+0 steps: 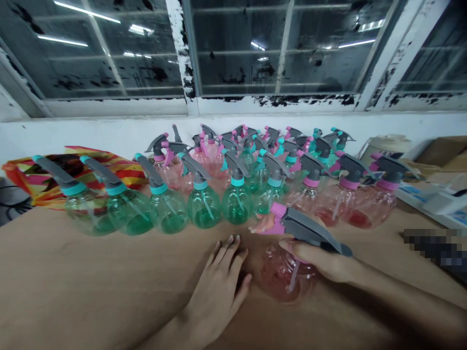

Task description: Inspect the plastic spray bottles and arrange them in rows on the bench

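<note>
My right hand [321,255] is wrapped round the neck of a pink spray bottle [286,279] in front of me, under its grey and pink trigger head [306,227]. A straw-like tube shows inside its clear round body. To the left of that bottle, my left hand [221,287] rests palm down on the wooden table [109,282], fingers stretched out and holding nothing. Just beyond my hands runs a front row of spray bottles, with green ones such as this green spray bottle [204,209] on the left and pink ones such as this pink spray bottle [372,209] on the right.
More pink and green spray bottles [251,146] crowd behind the front row, against the white wall. A red and yellow plastic bag [120,167] lies at the left. A pale round container [386,146], a cardboard box [445,153] and a white power strip [434,199] are at the right.
</note>
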Motion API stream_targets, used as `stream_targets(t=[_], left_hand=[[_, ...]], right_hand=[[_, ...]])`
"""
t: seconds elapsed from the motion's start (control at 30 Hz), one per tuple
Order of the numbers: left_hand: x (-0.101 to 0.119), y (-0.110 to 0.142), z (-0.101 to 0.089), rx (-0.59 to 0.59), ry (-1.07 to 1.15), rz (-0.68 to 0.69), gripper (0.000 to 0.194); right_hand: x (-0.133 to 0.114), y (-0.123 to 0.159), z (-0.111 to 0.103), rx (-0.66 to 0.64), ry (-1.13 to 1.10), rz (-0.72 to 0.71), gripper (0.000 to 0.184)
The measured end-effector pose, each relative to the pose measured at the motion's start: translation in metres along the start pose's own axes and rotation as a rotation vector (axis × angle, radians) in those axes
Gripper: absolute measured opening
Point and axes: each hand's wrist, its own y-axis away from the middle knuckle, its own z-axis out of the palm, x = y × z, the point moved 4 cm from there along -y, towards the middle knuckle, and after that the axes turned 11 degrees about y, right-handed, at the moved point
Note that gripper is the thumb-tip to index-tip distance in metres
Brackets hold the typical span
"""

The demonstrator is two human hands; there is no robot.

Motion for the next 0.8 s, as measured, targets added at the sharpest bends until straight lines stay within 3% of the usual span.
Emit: stream_targets(t=[0.17,0.33,0.5,0.8], left_hand=[[0.0,0.0,-0.001,-0.003,-0.01,0.017,0.039],[-0.001,0.0,-0.003,-0.015,-0.003,0.026,0.038],[-0.002,0.001,-0.003,-0.029,-0.015,0.029,0.04],[-0.002,0.001,-0.004,-0.059,-0.018,0.033,0.041]], right_hand=[[-0.019,-0.005,-0.002,-0.119,-0.161,-0.097,0.019],[-0.023,-0.004,-0.005,-0.105,-0.174,-0.088,0.024],[-0.022,-0.003,-0.003,-0.08,-0.243,-0.054,0.011],[-0.007,0.007,0.0,0.015,-0.074,0.026,0.016]])
